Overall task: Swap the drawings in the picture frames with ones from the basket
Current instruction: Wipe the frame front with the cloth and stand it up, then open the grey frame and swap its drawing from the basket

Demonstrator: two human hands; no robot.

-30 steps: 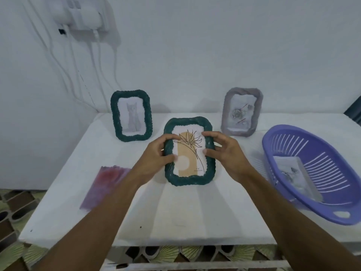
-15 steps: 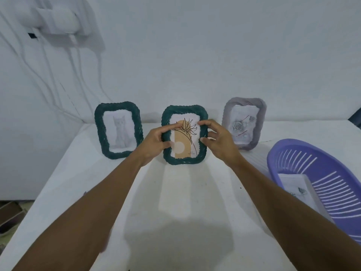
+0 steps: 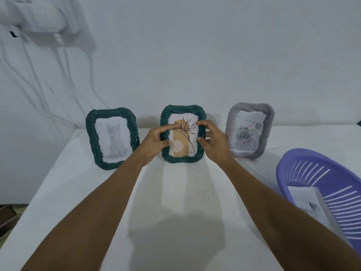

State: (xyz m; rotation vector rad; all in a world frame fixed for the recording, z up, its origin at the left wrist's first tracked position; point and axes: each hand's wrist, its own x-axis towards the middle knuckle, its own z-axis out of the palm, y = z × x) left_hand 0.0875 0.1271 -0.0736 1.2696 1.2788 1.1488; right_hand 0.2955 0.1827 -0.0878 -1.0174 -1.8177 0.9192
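Three picture frames stand upright against the wall at the back of the white table [image 3: 175, 202]. The middle green frame [image 3: 183, 159] holds a tan drawing with a line-drawn flower. My left hand [image 3: 154, 141] grips its left edge, index finger on the drawing. My right hand [image 3: 213, 143] holds its right edge between thumb and fingers. The green frame on the left [image 3: 112, 137] shows a grey cat. The grey frame on the right [image 3: 250, 130] shows a rose. The purple basket [image 3: 332, 173] at the right holds paper drawings [image 3: 308, 204].
White cables and a plug adapter [image 3: 39, 18] hang on the wall at the upper left. The table's left edge drops to a patterned floor [image 3: 5, 218]. The basket runs past the frame's right side.
Both hands carried the middle green frame from mid-table back toward the wall and stood it upright between the other two frames. The head view moved forward with them.
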